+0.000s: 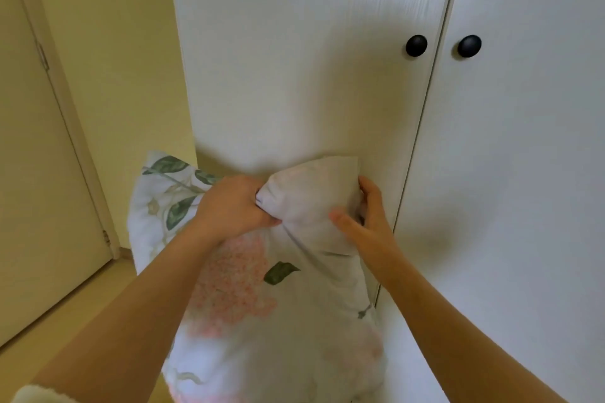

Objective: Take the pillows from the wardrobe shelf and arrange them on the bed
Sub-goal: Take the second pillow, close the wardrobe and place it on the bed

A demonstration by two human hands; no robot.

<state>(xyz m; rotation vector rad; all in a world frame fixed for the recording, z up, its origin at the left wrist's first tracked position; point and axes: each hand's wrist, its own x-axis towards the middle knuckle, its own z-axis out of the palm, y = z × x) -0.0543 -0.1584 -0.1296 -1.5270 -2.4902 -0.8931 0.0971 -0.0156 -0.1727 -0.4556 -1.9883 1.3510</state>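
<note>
A white pillow (262,304) printed with pink flowers and green leaves hangs in front of me, low in the view. My left hand (234,203) is clenched on its upper edge. My right hand (366,222) grips the upper right corner, thumb in front and fingers behind. The pillow's top corner touches or nearly touches the white wardrobe (294,75), whose two doors are shut. The wardrobe shelf and the bed are out of view.
Two black round knobs (416,46) (469,46) sit on the wardrobe doors at the upper right. A pale yellow wall (114,59) and a cream room door (39,173) stand to the left. Light flooring (82,321) runs along the lower left.
</note>
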